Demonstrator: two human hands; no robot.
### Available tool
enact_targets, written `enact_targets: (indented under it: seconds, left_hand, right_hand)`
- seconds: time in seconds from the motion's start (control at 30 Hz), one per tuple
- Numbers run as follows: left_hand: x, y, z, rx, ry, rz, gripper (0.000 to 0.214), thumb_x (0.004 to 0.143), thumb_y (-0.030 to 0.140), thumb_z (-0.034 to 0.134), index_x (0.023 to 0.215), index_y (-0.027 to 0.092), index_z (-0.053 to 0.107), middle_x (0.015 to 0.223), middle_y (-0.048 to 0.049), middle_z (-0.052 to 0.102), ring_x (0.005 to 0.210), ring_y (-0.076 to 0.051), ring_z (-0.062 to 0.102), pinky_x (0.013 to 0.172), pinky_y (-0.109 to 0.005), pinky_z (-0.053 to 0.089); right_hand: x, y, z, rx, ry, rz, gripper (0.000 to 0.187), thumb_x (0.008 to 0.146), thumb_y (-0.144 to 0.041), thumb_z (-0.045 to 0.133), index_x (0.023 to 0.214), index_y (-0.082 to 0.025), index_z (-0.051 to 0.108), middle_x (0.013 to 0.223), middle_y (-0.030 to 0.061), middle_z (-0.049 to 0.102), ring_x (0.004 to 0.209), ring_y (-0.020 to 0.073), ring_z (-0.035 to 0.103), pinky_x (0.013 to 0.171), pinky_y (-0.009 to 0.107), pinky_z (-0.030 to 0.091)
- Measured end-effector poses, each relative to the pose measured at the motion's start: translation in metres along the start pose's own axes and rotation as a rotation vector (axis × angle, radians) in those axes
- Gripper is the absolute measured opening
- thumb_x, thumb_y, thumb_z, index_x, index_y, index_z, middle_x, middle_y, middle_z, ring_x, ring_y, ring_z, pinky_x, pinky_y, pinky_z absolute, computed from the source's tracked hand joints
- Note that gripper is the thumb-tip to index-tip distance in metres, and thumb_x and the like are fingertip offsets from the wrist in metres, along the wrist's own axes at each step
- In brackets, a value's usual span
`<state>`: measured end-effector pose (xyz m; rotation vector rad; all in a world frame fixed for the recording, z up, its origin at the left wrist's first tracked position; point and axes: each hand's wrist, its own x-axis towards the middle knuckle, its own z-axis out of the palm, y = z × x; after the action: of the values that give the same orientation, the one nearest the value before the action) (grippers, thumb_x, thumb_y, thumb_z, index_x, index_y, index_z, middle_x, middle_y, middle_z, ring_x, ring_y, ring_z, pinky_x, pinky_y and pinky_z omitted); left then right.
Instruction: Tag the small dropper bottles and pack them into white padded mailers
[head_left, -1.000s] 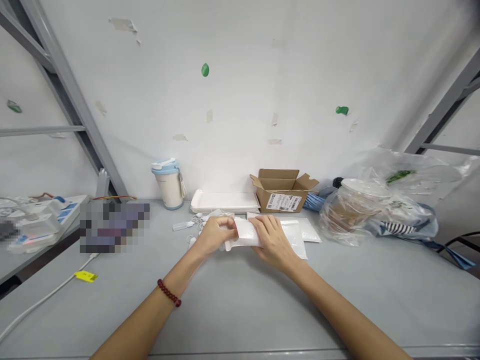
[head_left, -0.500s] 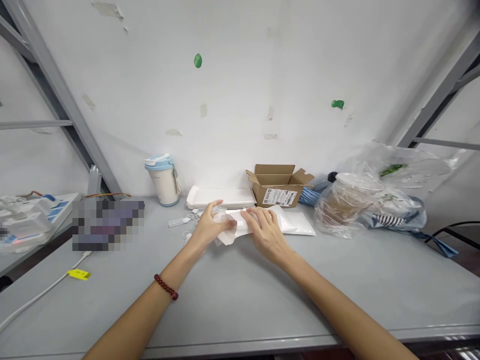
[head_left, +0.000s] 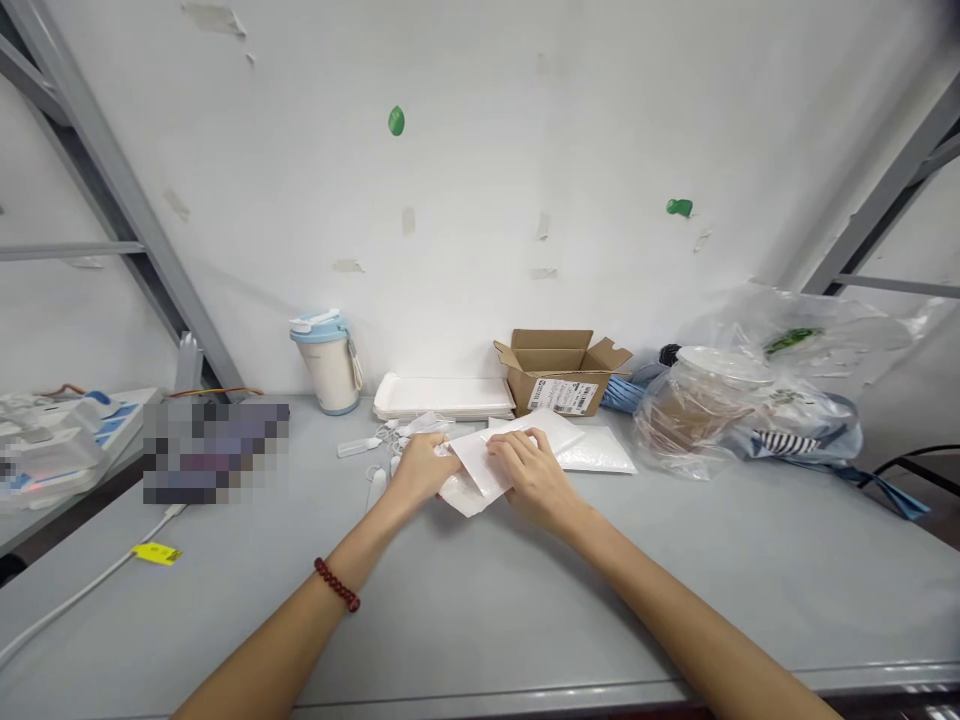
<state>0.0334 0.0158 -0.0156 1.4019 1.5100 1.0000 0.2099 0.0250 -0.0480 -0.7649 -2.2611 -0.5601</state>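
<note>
A white padded envelope (head_left: 477, 462) is held tilted above the table between my two hands, its flap side toward me. My left hand (head_left: 420, 470) is closed on its left edge, with the fingertips hidden behind or in the envelope. Across its front, my right hand (head_left: 536, 478) grips it with bent fingers, the thumb out of sight. Another white padded envelope (head_left: 604, 452) lies flat behind my right hand. Just left of my left hand are several small clear plastic pieces with white cords (head_left: 360, 446). A stack of white envelopes (head_left: 442, 396) lies against the wall.
An opened cardboard box (head_left: 562, 392) stands by the wall, with a tumbler (head_left: 328, 365) further left. Clear plastic bags around a lidded tub (head_left: 701, 405) occupy the right. At left lie a blurred-out dark device (head_left: 225, 450) and a white cable (head_left: 90, 590).
The envelope has turned so its near corner points down toward me. My left hand has gone from thumb and finger spread to closed on its edge. My right hand still grips it.
</note>
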Motion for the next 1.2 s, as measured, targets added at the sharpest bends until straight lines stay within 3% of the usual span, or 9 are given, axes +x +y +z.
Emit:
enact_targets:
  seconds: [0.2,0.33,0.47,0.6,0.73,0.9,1.0,1.1,1.2]
  left_hand:
    - [-0.001,-0.001,0.0,-0.025,-0.041,0.02,0.017,0.068,0.027,0.058,0.056,0.016,0.051,0.044,0.0046,0.046,0.038,-0.009,0.043,0.035,-0.019,0.03]
    - [-0.003,0.001,-0.006,-0.19,-0.161,-0.027,0.023,0.069,0.034,0.061,0.059,0.017,0.051,0.049,0.0035,0.049,0.044,-0.01,0.048,0.036,-0.019,0.035]
    - [-0.005,0.004,-0.013,-0.289,-0.32,-0.087,0.034,0.074,0.048,0.058,0.072,0.014,0.059,0.062,-0.0042,0.06,0.05,-0.015,0.058,0.035,-0.021,0.038]
    - [-0.009,0.009,-0.012,-0.34,-0.24,-0.058,0.048,0.079,0.058,0.05,0.066,0.012,0.059,0.06,-0.0059,0.06,0.049,-0.016,0.059,0.038,-0.022,0.04]
    - [-0.012,0.008,-0.006,-0.237,-0.105,0.209,0.036,0.08,0.046,0.054,0.071,0.012,0.063,0.07,-0.0069,0.064,0.064,-0.017,0.062,0.052,-0.025,0.049]
    - [-0.012,-0.006,0.003,0.289,0.051,0.794,0.019,0.085,0.023,0.049,0.092,0.016,0.065,0.095,-0.0091,0.063,0.083,-0.018,0.059,0.069,-0.03,0.051]
    - [-0.013,-0.011,0.008,0.501,0.072,0.985,0.024,0.087,0.017,0.044,0.105,0.016,0.06,0.107,-0.012,0.061,0.096,-0.022,0.057,0.082,-0.036,0.047]
    - [-0.018,-0.008,0.015,0.46,0.06,0.948,0.019,0.089,0.019,0.041,0.094,0.016,0.059,0.094,-0.0098,0.063,0.088,-0.02,0.059,0.076,-0.033,0.047]
    - [-0.024,-0.004,0.024,0.274,-0.039,0.663,0.023,0.09,0.028,0.041,0.077,0.017,0.057,0.065,-0.0016,0.056,0.061,-0.015,0.055,0.059,-0.027,0.045]
  right_hand:
    - [0.001,-0.001,-0.005,-0.049,-0.053,-0.001,0.041,0.071,-0.002,0.044,0.109,-0.013,0.05,0.1,0.0112,0.062,0.088,0.0217,0.049,0.078,0.034,0.029]
    - [0.002,0.001,-0.008,-0.105,-0.089,0.009,0.038,0.073,-0.002,0.046,0.107,-0.016,0.054,0.094,0.0091,0.059,0.081,0.0197,0.047,0.074,0.033,0.028]
    - [0.0,0.008,-0.012,-0.125,-0.077,0.044,0.04,0.071,0.002,0.047,0.105,-0.018,0.057,0.096,0.0091,0.057,0.083,0.0188,0.045,0.073,0.032,0.028]
    - [-0.002,0.011,-0.013,-0.13,-0.09,0.077,0.038,0.069,0.0,0.049,0.102,-0.015,0.059,0.098,0.0109,0.056,0.086,0.0205,0.045,0.073,0.032,0.028]
    - [-0.003,0.01,-0.01,-0.127,-0.082,0.061,0.03,0.072,-0.005,0.05,0.098,-0.015,0.061,0.096,0.0104,0.057,0.087,0.021,0.045,0.075,0.033,0.029]
    - [-0.001,0.013,-0.016,-0.18,-0.005,0.016,0.024,0.077,-0.005,0.048,0.094,-0.015,0.061,0.09,0.0078,0.06,0.083,0.0189,0.047,0.078,0.034,0.029]
    - [0.004,0.014,-0.025,-0.261,0.07,-0.039,0.021,0.081,-0.004,0.044,0.085,-0.016,0.06,0.082,0.0051,0.062,0.077,0.0168,0.049,0.082,0.035,0.028]
    - [0.009,0.014,-0.036,-0.299,0.138,-0.042,0.021,0.087,-0.007,0.042,0.074,-0.018,0.055,0.07,0.0008,0.06,0.07,0.0136,0.049,0.085,0.035,0.027]
    - [0.012,0.015,-0.04,-0.285,0.113,0.045,0.025,0.093,-0.019,0.044,0.068,-0.018,0.051,0.06,-0.0018,0.057,0.062,0.0121,0.048,0.082,0.032,0.028]
